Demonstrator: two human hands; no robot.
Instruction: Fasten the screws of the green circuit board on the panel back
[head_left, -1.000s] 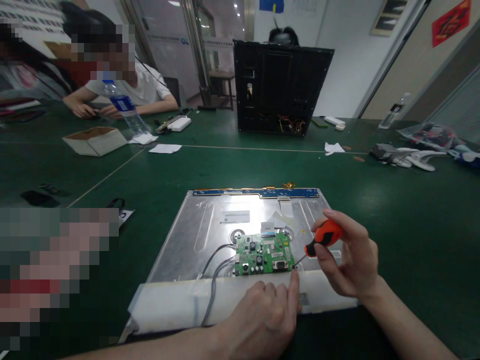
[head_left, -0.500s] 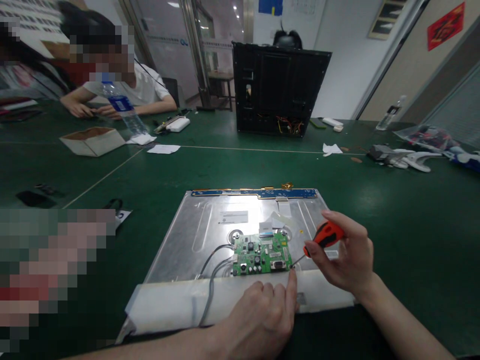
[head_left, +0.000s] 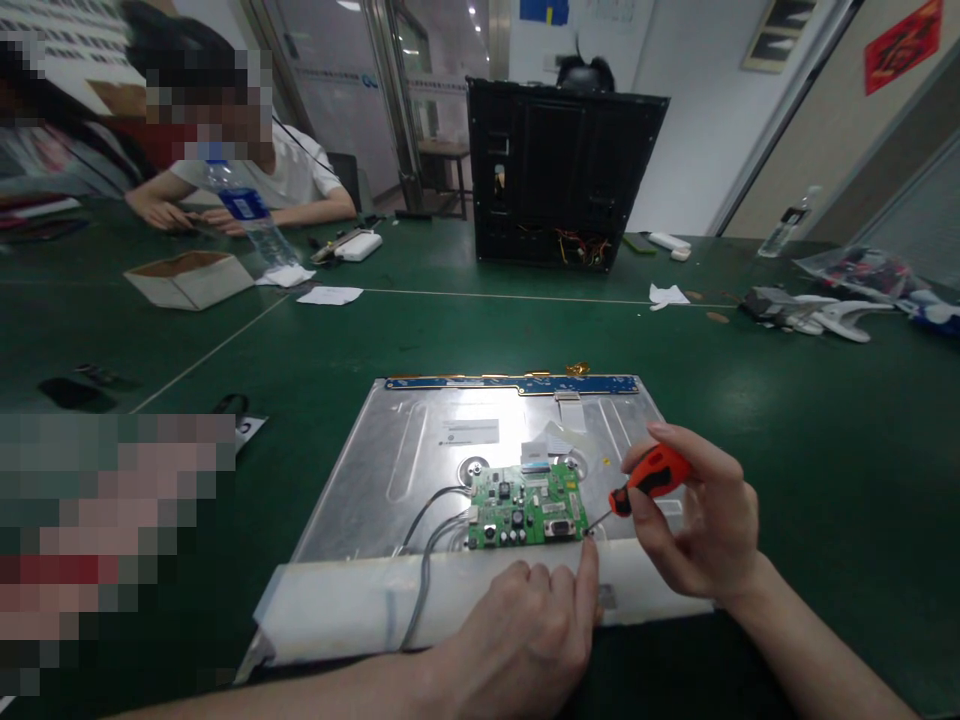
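Note:
A bare metal monitor back panel (head_left: 420, 470) lies flat on the green table (head_left: 787, 440). A small green circuit board (head_left: 527, 506) is mounted near its front edge, with grey cables (head_left: 427, 570) running off it. My right hand (head_left: 701, 520) grips an orange-handled screwdriver (head_left: 646, 477); its tip rests at the board's front right corner. My left hand (head_left: 525, 630) lies curled on the white strip (head_left: 352, 605) along the panel's near edge, its forefinger stretched up to the screwdriver tip.
A black open computer case (head_left: 559, 170) stands at the back. Another person sits far left behind a water bottle (head_left: 247, 215) and a cardboard box (head_left: 187, 278). Paper scraps (head_left: 330, 296), white plastic parts (head_left: 817, 315) and a second bottle (head_left: 784, 230) lie around.
Hardly anything differs: the view shifted slightly, while both hands and the screwdriver stay at the board's front right corner.

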